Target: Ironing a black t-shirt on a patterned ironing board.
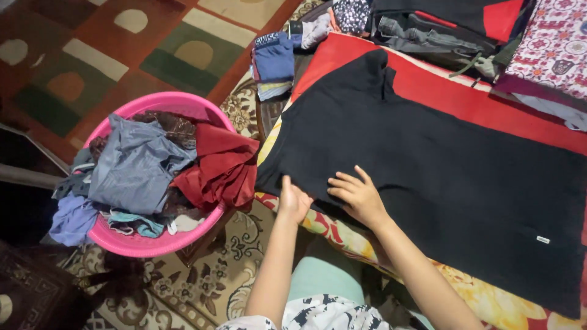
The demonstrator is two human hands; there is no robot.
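Note:
A large black shirt [440,159] lies spread flat on a red cloth [465,98] over a floral surface. My right hand [358,197] rests palm down on the shirt near its lower left edge, fingers spread. My left hand [293,201] sits at the shirt's edge just left of it, thumb up; the fingers are turned away, so I cannot tell whether it grips the cloth.
A pink basket [177,105] heaped with grey, dark red and blue clothes stands on the left. Folded blue clothes [273,61] lie at the shirt's far end. Dark garments [428,33] and a patterned fabric [550,43] fill the top right. A patterned rug [92,49] covers the floor.

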